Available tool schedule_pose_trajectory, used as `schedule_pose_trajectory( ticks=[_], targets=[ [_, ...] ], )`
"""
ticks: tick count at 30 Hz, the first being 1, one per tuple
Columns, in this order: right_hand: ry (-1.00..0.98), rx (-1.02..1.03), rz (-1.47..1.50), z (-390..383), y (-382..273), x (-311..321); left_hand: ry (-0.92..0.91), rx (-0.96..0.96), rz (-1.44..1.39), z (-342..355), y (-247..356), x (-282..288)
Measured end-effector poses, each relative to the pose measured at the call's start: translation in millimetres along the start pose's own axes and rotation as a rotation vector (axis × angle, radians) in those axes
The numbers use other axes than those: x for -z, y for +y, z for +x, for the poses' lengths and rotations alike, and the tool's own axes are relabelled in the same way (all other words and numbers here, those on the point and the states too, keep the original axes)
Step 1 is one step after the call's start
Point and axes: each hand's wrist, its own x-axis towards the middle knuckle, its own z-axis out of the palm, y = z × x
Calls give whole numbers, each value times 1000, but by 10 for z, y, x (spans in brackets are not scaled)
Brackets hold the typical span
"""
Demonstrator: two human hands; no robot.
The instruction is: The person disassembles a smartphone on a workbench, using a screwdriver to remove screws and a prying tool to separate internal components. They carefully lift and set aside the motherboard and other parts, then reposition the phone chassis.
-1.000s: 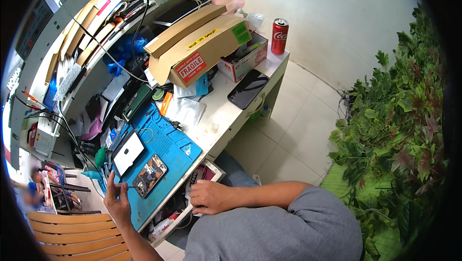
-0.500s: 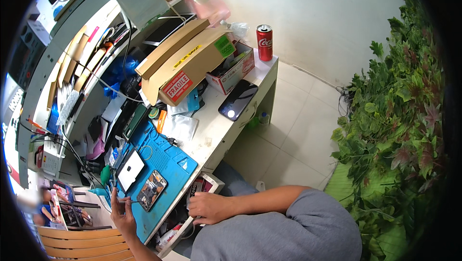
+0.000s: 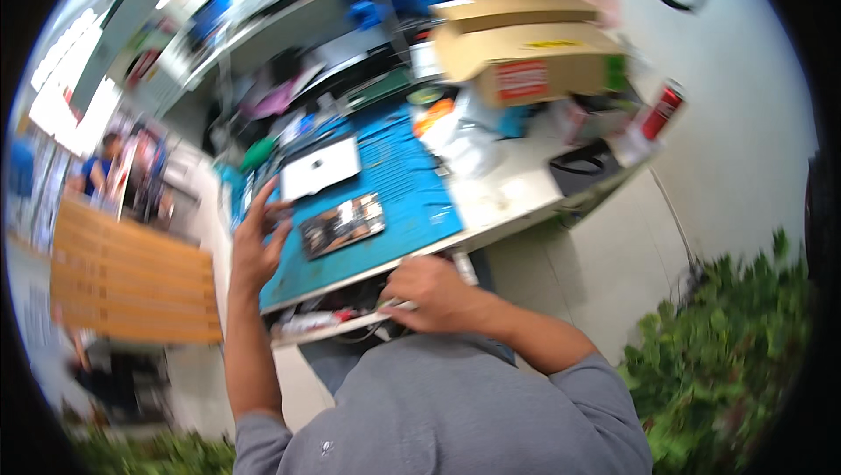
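My left hand (image 3: 256, 243) is raised at the left edge of a blue repair mat (image 3: 419, 212). Its fingers are bent towards each other, and blur hides whatever thin thing is between them. Beside it on the mat lies an opened phone (image 3: 343, 225), its inner parts showing. Behind the phone is a flat white panel (image 3: 321, 166) with a small dark mark in its middle. My right hand (image 3: 434, 293) is closed over the front edge of a pulled-out drawer (image 3: 328, 331) below the tabletop.
A cardboard box (image 3: 534, 50), a red drink can (image 3: 662, 109) and a dark phone (image 3: 585, 166) occupy the desk's right side. Cluttered shelves (image 3: 289, 10) rise behind. Leafy plants (image 3: 727, 335) stand at right; a slatted wooden bench (image 3: 131, 273) is at left, with people beyond.
My view has swung left and blurred, so the desk appears turned and more level. The thin tool seen in my left hand before no longer shows clearly. My right hand stays at the drawer.
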Motion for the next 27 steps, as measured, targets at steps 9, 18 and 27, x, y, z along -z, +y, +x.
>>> schedule_pose_trajectory(
  ticks=[9, 18, 27],
  targets=[
    [-101, 47, -171, 957, 169, -54, -1, -76, -106, -129, -277, 18],
    [-182, 2, -285, 1493, 330, -260, 156, -62, -301, -170, -558, -58],
    [-342, -31, -381, 1785, 338, -476, 273, 11, -468, -256, -696, 27]
  ],
)
